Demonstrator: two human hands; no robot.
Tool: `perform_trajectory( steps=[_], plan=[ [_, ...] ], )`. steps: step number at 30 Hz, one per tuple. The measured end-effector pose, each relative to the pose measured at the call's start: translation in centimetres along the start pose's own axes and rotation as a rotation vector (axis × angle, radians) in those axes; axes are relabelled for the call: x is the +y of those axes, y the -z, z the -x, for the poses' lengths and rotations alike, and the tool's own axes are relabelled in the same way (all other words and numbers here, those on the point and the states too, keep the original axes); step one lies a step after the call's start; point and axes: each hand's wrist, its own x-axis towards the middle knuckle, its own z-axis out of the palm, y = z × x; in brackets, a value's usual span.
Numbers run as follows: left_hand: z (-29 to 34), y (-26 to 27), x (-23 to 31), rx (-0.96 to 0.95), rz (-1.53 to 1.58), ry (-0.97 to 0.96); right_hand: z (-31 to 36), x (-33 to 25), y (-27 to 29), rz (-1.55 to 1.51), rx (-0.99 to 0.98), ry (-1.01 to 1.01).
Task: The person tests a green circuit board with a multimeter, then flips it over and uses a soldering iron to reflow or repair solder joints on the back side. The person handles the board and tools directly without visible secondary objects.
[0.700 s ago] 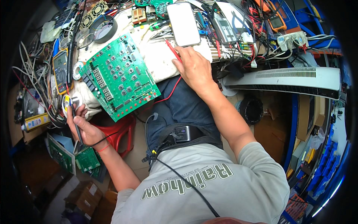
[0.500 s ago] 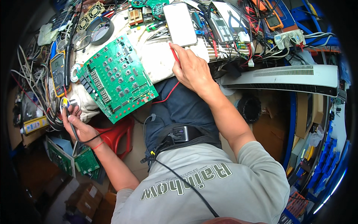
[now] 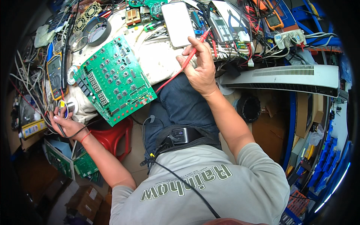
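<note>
My right hand (image 3: 200, 69) is closed around a red test probe (image 3: 192, 54), its tip pointing up and away to the right. A red lead runs from the probe down under the right edge of a green circuit board (image 3: 117, 97). My left hand (image 3: 67, 125) is closed on a black test probe (image 3: 60, 130), whose cable loops past the wrist. This hand is left of the board, just below a yellow-cased multimeter (image 3: 55, 77). The board lies tilted on a white cloth, with buttons and a row of digit displays face up. Neither probe touches it.
A white-screened phone (image 3: 179, 25) lies beyond my right hand. Pliers (image 3: 235, 20), an orange meter (image 3: 273, 20) and a power strip (image 3: 288, 38) are at the far right. A long white vented panel (image 3: 285, 78) extends rightward. A red stool (image 3: 114, 137) stands below the bench.
My right hand has turned over and moved slightly right, so the red probe now points up and right. My left hand has shifted a little left with the black probe.
</note>
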Motion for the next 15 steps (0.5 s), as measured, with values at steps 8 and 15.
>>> perform_trajectory(
  steps=[8, 15],
  plan=[
    [1.5, 1.4, 1.3, -0.004, 0.031, -0.014, 0.5, -1.4, -2.2, -0.330, -0.086, -0.153],
    [3.2, 1.8, 6.1, -0.080, 0.173, 0.027, -2.1, -3.9, -3.6, -0.530, 0.030, -0.383]
  ],
)
